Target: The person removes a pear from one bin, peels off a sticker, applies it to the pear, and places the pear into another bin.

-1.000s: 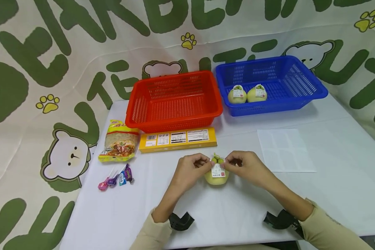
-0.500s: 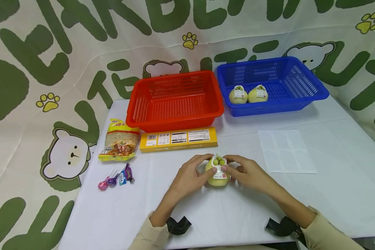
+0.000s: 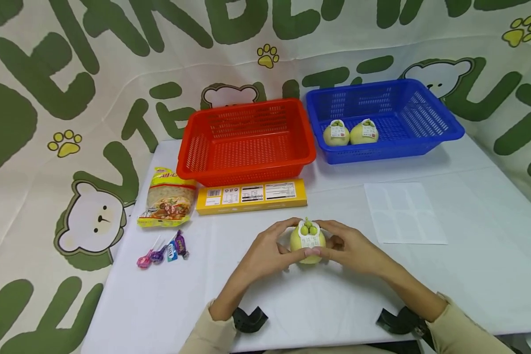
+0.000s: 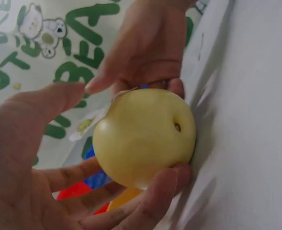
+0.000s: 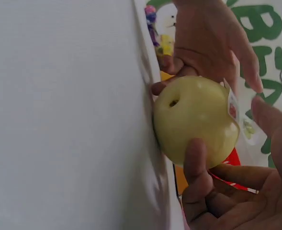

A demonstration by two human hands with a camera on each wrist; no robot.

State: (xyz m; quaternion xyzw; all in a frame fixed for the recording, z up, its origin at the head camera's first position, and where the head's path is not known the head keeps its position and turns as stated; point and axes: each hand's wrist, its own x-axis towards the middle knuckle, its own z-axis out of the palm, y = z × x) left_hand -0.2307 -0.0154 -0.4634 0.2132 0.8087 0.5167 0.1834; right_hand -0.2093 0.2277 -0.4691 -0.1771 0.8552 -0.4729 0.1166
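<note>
your left hand and right hand both cup the pear, fingers curled round its smooth, round yellow skin, thumbs on its paper label. it sits on the white tablecloth, near the front edge. behind: flat yellow box, crinkly snack bag, foil lollipops, meshed red basket, blue basket holding two pears.
</note>
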